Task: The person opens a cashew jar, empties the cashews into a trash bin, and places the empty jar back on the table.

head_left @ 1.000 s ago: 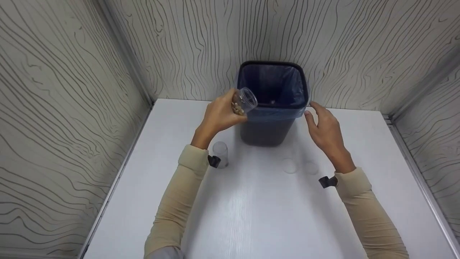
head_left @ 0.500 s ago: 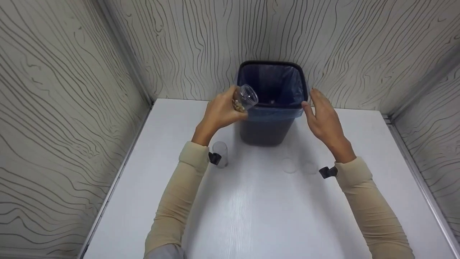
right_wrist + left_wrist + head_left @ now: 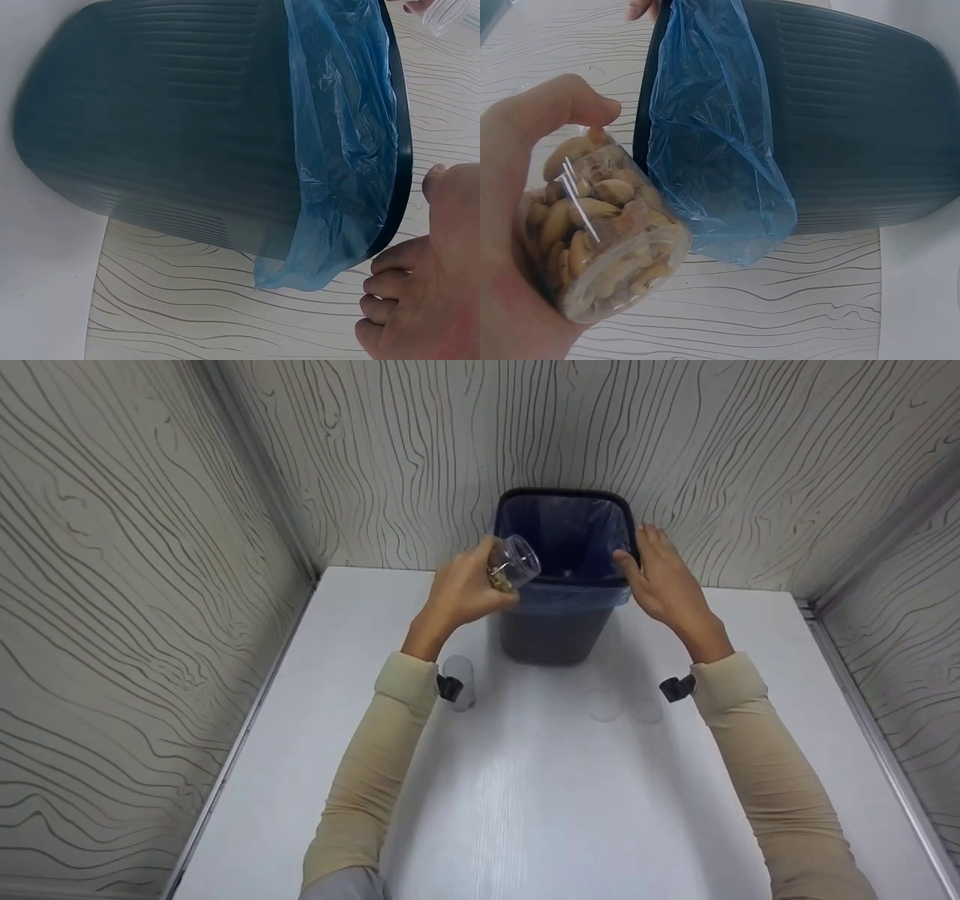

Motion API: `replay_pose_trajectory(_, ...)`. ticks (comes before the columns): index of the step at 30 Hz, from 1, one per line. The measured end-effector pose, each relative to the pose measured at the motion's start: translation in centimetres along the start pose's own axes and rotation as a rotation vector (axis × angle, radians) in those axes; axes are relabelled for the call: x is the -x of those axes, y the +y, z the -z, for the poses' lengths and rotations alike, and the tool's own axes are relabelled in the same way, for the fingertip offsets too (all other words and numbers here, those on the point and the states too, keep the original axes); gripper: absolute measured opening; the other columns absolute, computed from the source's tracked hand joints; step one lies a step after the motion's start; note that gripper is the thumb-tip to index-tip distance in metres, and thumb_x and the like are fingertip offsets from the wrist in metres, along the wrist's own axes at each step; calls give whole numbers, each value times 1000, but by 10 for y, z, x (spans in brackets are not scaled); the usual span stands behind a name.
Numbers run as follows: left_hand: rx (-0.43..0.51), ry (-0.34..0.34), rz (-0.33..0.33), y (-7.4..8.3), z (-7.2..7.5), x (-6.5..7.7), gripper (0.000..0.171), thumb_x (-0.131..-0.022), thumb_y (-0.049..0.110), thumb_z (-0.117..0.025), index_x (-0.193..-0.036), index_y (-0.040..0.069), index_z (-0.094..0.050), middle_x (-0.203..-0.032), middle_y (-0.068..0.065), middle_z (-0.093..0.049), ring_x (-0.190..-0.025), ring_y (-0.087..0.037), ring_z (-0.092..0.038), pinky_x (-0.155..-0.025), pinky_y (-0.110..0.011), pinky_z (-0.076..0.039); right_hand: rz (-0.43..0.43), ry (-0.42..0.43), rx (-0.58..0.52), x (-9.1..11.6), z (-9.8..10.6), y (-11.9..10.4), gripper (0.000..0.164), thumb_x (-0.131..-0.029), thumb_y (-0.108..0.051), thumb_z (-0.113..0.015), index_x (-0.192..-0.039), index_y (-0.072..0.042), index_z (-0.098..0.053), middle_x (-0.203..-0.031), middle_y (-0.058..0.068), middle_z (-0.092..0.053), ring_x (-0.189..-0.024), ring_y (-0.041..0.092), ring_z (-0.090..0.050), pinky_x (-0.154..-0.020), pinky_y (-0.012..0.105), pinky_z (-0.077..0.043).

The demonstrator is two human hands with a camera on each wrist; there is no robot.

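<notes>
My left hand point(image 3: 466, 586) grips a clear plastic jar point(image 3: 604, 225) that is partly filled with nuts point(image 3: 592, 210). The jar is tilted, its uncovered mouth facing the front left corner of a dark trash bin point(image 3: 555, 634). A blue bag point(image 3: 712, 142) lines the bin and folds down over its rim. At the bin's right side is my right hand point(image 3: 666, 581), thumb towards the opening and fingers along the outside. In the right wrist view its fingertips point(image 3: 390, 285) lie close to the rim; whether they touch it, I cannot tell.
Partly behind the left wrist camera, a second clear container point(image 3: 459, 671) is on the white table point(image 3: 525, 787). Two clear round lids point(image 3: 604, 705) lie side by side in front of the bin. Wood-patterned panels point(image 3: 420, 450) stand behind and on both sides.
My right hand has moved up and left, from beside the bin to its right rim. The left hand and jar have barely shifted; the jar's mouth is slightly higher.
</notes>
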State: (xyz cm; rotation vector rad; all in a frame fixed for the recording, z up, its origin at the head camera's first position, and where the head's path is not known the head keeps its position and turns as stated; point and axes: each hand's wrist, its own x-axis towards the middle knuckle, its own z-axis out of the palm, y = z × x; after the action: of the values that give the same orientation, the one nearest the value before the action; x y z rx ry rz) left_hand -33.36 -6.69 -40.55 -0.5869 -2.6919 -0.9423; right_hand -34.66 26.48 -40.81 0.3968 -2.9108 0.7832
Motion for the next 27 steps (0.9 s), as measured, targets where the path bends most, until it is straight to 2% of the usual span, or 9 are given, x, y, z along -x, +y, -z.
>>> replay_pose_trajectory(14,-4,-14,-6,3,1,-3,60,-77,31,-80,-131,17,-59,-101,-1,-74,-86,-19,-67,-75,-43,-55,15,-53,53,-33,3,-3,97,-109,-67,-22,-165,11,-10,-174,36,-5,-164,49,-1,-133,60,-4)
replay_pose_trajectory(20,5,-19,-11,4,1,-3,53,-77,29,-77,-125,13,-61,-97,1,-72,-82,-17,-65,-70,-39,-53,19,-90,78,-44,6,-7,100,-109,-69,-25,-165,13,-9,-174,36,-2,-164,50,0,-132,63,-3)
replay_pose_trajectory(27,-4,-21,-13,5,1,-4,56,-76,30,-79,-126,15,-61,-97,1,-73,-83,-18,-66,-71,-40,-53,-17,-162,63,-52,6,-11,103,-107,-71,-26,-166,10,-3,-175,32,6,-164,49,6,-133,60,1)
